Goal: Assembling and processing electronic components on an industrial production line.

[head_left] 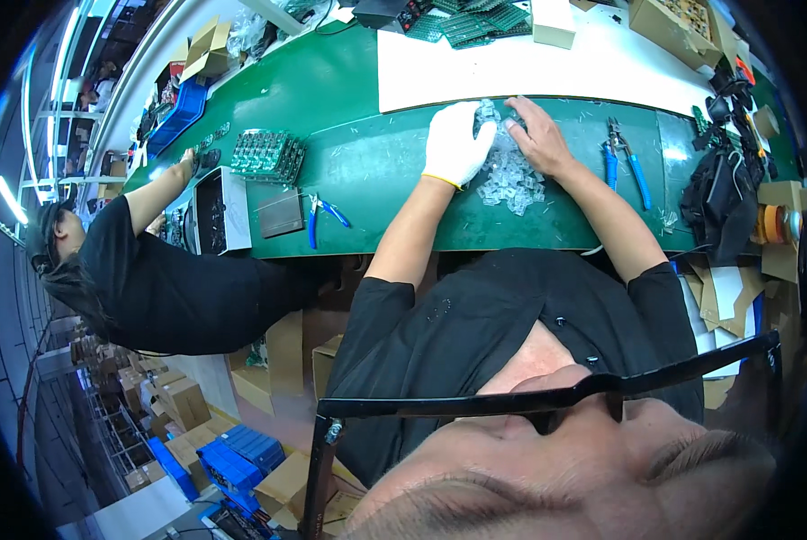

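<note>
A heap of small clear plastic pieces (509, 176) lies on the green work mat in front of me, with a narrow trail of them running up between my hands. My left hand (453, 144), in a white glove with a yellow cuff edge, rests at the left side of the heap. Its thumb stands apart from the fingers, next to the pieces. On the other side, my bare right hand (540, 139) lies with fingers stretched and slightly bent, touching or very near the upper pieces. Whether single pieces sit under the fingertips is hidden.
Blue-handled pliers (627, 162) lie to the right, blue cutters (322, 216) to the left beside a grey flat block (280, 213). Stacked green circuit boards (266, 155) stand farther left, near a co-worker (169, 270). A white sheet (511, 67) covers the far side; a black bag (723, 193) lies right.
</note>
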The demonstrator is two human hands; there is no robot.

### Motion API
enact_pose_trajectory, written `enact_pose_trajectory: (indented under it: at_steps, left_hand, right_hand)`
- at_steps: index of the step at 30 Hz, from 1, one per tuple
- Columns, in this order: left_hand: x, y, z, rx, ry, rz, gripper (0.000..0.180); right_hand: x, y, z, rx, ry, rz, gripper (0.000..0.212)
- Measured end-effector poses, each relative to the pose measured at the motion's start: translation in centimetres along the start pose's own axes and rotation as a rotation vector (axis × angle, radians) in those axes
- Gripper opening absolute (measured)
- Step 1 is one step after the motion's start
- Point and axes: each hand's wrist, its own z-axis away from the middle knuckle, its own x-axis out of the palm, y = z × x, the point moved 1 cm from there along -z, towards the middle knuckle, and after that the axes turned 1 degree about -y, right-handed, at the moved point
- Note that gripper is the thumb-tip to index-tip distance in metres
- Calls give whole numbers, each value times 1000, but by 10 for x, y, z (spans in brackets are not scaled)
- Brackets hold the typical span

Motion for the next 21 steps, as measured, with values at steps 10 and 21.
enact_pose_trajectory:
  at_steps: [10,21]
  left_hand:
    - [5,7,11,68,-141,135,55]
    - [-8,18,15,72,-489,220,81]
  right_hand:
    - [-12,-9,27,2,-153,-125,79]
    - [-48,-4,53,-180,-432,157,125]
